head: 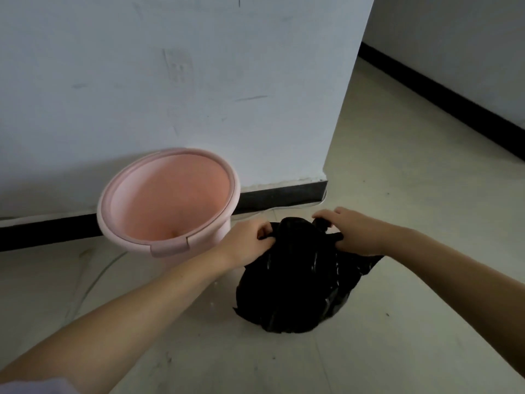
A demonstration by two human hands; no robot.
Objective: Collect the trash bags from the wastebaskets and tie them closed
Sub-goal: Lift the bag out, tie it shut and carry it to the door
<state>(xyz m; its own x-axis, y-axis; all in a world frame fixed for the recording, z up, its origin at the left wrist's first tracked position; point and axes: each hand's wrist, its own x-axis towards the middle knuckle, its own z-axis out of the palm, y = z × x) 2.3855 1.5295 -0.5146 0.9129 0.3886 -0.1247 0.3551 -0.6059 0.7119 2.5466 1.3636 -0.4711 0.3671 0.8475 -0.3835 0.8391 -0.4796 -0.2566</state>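
A black trash bag (295,282) sits on the pale floor, just right of a pink wastebasket (170,203). The wastebasket stands against the wall with no liner inside it. My left hand (250,243) pinches the bag's top edge on its left side. My right hand (352,231) grips the top edge on its right side. Both hands hold the bag's mouth drawn up between them.
A white wall (199,81) with a black baseboard (281,196) runs behind the wastebasket and ends at a corner on the right. Beyond that corner the floor (426,194) stretches back along another wall. A thin clear cable (93,280) lies on the floor at left.
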